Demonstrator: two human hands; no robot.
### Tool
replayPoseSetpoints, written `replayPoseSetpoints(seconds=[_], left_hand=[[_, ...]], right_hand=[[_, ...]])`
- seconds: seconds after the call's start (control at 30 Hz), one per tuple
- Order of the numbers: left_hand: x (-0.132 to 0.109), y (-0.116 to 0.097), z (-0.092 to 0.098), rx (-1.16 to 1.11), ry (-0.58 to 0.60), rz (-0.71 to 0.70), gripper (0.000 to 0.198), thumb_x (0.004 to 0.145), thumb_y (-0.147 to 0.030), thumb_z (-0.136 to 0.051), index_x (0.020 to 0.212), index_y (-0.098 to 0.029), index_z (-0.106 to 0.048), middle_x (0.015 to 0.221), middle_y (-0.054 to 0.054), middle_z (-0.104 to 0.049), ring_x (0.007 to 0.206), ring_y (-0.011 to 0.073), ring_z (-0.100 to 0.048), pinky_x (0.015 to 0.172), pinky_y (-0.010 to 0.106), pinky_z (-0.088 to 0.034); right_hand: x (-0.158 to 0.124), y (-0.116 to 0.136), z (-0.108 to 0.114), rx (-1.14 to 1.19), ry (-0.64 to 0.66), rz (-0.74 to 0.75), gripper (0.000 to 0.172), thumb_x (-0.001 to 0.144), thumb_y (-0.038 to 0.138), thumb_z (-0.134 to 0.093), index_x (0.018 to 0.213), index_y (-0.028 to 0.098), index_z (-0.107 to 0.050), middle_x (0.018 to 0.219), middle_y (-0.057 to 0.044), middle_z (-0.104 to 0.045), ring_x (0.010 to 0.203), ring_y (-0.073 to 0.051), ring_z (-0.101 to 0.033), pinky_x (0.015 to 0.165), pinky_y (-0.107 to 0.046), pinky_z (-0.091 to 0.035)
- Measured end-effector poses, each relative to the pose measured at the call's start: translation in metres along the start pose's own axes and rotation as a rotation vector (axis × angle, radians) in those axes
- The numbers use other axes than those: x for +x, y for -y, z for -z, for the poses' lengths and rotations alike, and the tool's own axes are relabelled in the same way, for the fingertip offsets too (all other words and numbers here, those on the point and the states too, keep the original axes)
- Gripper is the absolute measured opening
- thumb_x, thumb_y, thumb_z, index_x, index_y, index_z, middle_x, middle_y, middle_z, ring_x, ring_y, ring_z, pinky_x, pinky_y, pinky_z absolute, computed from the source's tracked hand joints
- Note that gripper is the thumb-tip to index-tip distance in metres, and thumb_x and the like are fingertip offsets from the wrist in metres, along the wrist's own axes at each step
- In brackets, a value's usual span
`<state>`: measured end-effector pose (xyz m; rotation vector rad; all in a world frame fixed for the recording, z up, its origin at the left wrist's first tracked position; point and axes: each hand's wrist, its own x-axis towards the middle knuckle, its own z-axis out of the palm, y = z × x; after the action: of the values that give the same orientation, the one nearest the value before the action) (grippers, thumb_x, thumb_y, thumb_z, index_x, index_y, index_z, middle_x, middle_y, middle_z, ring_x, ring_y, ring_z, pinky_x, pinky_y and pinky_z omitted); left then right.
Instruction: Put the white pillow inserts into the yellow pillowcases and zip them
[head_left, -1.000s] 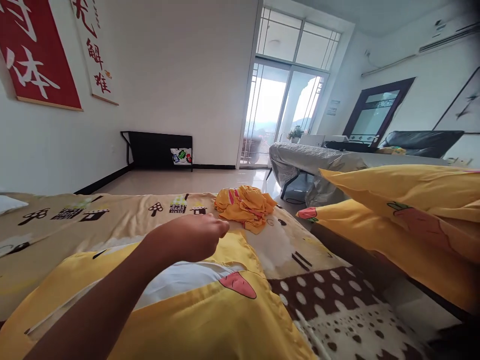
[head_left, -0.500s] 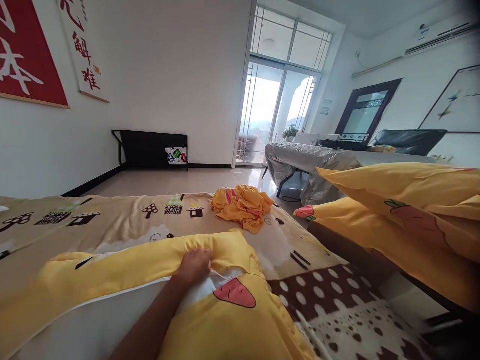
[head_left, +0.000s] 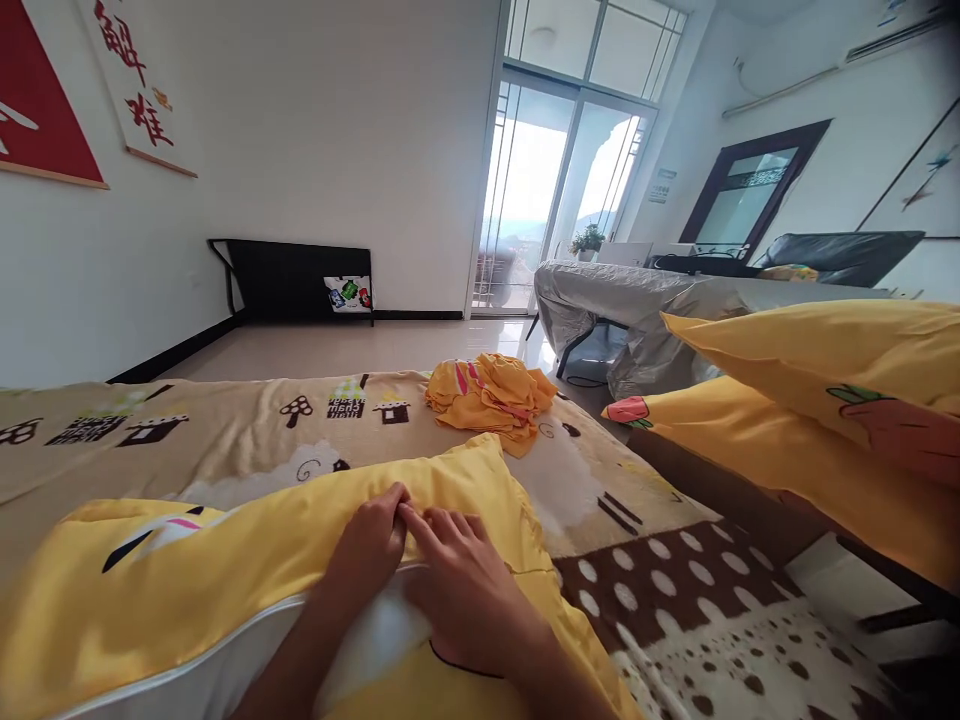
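A yellow pillowcase with a printed face lies in front of me, its long zip opening gaping over a white pillow inside. My left hand is closed on the edge of the opening near the far right corner. Right beside it, my right hand bends its fingers over the same edge, its thumb close to my left fingers. The tips of both hands' fingers are partly hidden in the cloth. Past the pillowcase sits a crumpled orange cloth with pink patches.
A patterned blanket spreads beneath everything. Stacked yellow pillows with carrot prints stand at the right. Further off are a table under a silvery cover, a black folded panel against the wall and a sliding glass door.
My right hand has come into view and joined my left hand at the pillowcase edge. More of the pillowcase now covers the white pillow. The view has tilted slightly down.
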<state>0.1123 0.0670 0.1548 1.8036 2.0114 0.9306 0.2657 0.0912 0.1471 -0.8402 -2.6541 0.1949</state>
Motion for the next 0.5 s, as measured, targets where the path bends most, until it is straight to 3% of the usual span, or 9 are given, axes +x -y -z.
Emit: replayPoseSetpoints(seconds=[0.1, 0.17, 0.23, 0.3, 0.37, 0.43, 0.5], left_hand=[[-0.006, -0.003, 0.001, -0.024, -0.179, -0.061, 0.018, 0.091, -0.024, -0.032, 0.085, -0.021, -0.049, 0.077, 0.003, -0.062, 0.071, 0.017, -0.059, 0.067, 0.028, -0.044], [-0.018, -0.013, 0.005, 0.019, -0.213, -0.172, 0.019, 0.091, -0.024, -0.034, 0.088, -0.021, -0.053, 0.084, 0.006, -0.064, 0.08, 0.0189, -0.06, 0.074, 0.031, -0.046], [-0.033, -0.028, 0.008, 0.068, -0.052, -0.352, 0.021, 0.09, -0.021, -0.036, 0.089, -0.022, -0.057, 0.091, 0.007, -0.065, 0.09, 0.0202, -0.06, 0.082, 0.032, -0.047], [-0.045, -0.042, 0.009, 0.083, 0.225, -0.521, 0.021, 0.087, -0.017, -0.04, 0.089, -0.024, -0.06, 0.099, 0.006, -0.065, 0.098, 0.0195, -0.059, 0.089, 0.032, -0.047], [-0.05, -0.049, 0.007, 0.065, 0.42, -0.596, 0.028, 0.083, -0.011, -0.042, 0.097, -0.026, -0.061, 0.113, 0.003, -0.063, 0.11, 0.0174, -0.056, 0.1, 0.029, -0.043], [-0.05, -0.049, 0.002, 0.048, 0.461, -0.57, 0.044, 0.08, -0.006, -0.04, 0.114, -0.028, -0.057, 0.129, 0.0, -0.056, 0.124, 0.0152, -0.048, 0.109, 0.027, -0.036], [-0.045, -0.043, -0.004, 0.083, 0.409, -0.511, 0.056, 0.079, -0.005, -0.037, 0.129, -0.029, -0.049, 0.138, 0.0, -0.05, 0.131, 0.0159, -0.042, 0.113, 0.03, -0.031]], right_hand=[[0.006, -0.014, -0.005, -0.078, 0.016, -0.113, 0.056, 0.082, 0.013, -0.049, 0.138, 0.019, -0.043, 0.118, -0.013, -0.058, 0.109, -0.025, -0.051, 0.092, -0.039, -0.034], [0.009, -0.021, -0.003, -0.087, 0.033, -0.206, 0.043, 0.08, 0.01, -0.047, 0.121, 0.019, -0.057, 0.109, -0.011, -0.062, 0.103, -0.024, -0.054, 0.086, -0.036, -0.035], [0.011, -0.025, 0.005, -0.081, 0.036, -0.3, 0.03, 0.078, 0.008, -0.046, 0.101, 0.019, -0.063, 0.1, -0.009, -0.064, 0.098, -0.022, -0.056, 0.081, -0.033, -0.035], [0.01, -0.026, 0.015, -0.075, 0.029, -0.382, 0.022, 0.077, 0.008, -0.047, 0.087, 0.019, -0.064, 0.093, -0.006, -0.066, 0.091, -0.02, -0.059, 0.077, -0.031, -0.034], [0.008, -0.023, 0.026, -0.076, 0.006, -0.447, 0.021, 0.075, 0.007, -0.047, 0.081, 0.019, -0.062, 0.087, -0.005, -0.067, 0.084, -0.019, -0.06, 0.074, -0.03, -0.033], [0.005, -0.019, 0.034, -0.082, -0.042, -0.495, 0.023, 0.072, 0.004, -0.045, 0.08, 0.019, -0.062, 0.085, -0.006, -0.068, 0.083, -0.019, -0.06, 0.072, -0.03, -0.032], [0.001, -0.017, 0.038, -0.063, -0.1, -0.518, 0.026, 0.069, 0.002, -0.044, 0.081, 0.018, -0.061, 0.085, -0.007, -0.068, 0.082, -0.019, -0.06, 0.069, -0.029, -0.031]])
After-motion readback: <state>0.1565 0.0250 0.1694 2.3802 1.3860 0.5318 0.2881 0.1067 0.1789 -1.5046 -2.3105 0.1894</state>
